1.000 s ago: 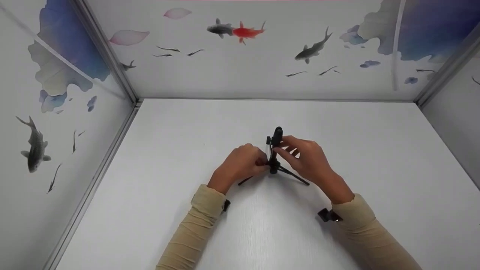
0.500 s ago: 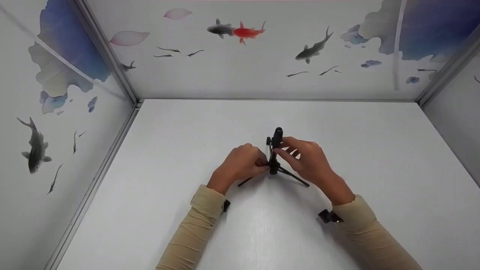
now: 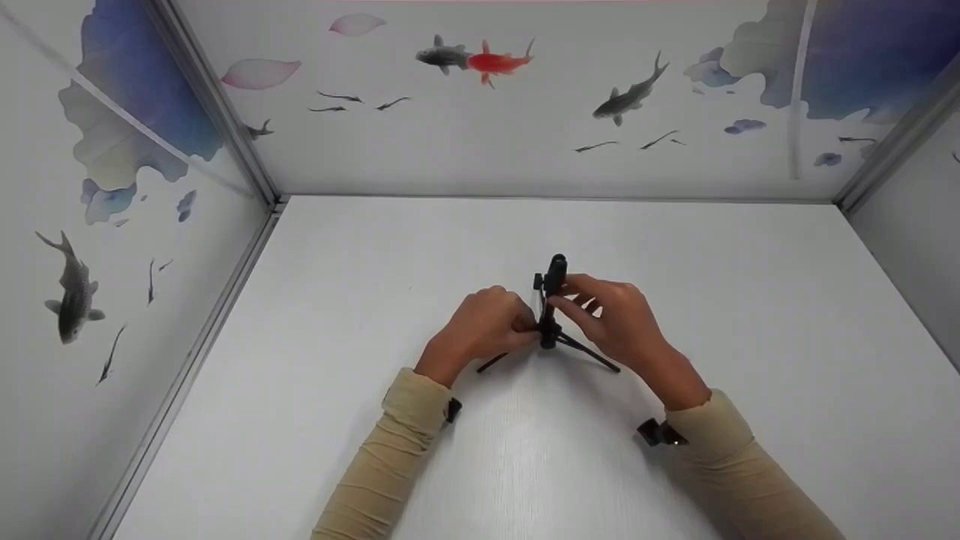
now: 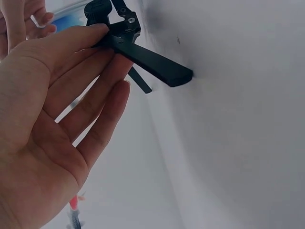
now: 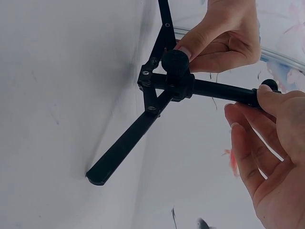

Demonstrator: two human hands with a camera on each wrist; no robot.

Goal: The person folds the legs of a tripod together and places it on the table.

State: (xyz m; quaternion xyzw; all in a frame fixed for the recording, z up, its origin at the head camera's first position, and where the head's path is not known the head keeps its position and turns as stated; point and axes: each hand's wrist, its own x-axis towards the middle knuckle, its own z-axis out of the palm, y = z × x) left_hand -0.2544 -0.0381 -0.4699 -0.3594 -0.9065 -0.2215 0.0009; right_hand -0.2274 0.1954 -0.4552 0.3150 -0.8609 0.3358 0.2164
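A small black tripod (image 3: 550, 330) stands upright on the white table, its legs spread. In the right wrist view its leg (image 5: 125, 143), a round knob (image 5: 175, 62) and the centre post (image 5: 221, 91) show clearly. My left hand (image 3: 487, 322) pinches the tripod low down, where the legs meet the post; in the left wrist view its thumb and fingers close on that hub above a leg (image 4: 157, 66). Higher up, my right hand (image 3: 619, 315) pinches the post between thumb and fingers, just below the black head (image 3: 556, 271).
The white table (image 3: 360, 255) is bounded by a back wall (image 3: 480, 150) and a left wall (image 3: 180, 247), both printed with fish. Metal strips (image 3: 255, 172) run along the corners. Small black cameras (image 3: 660, 433) sit at the wrists.
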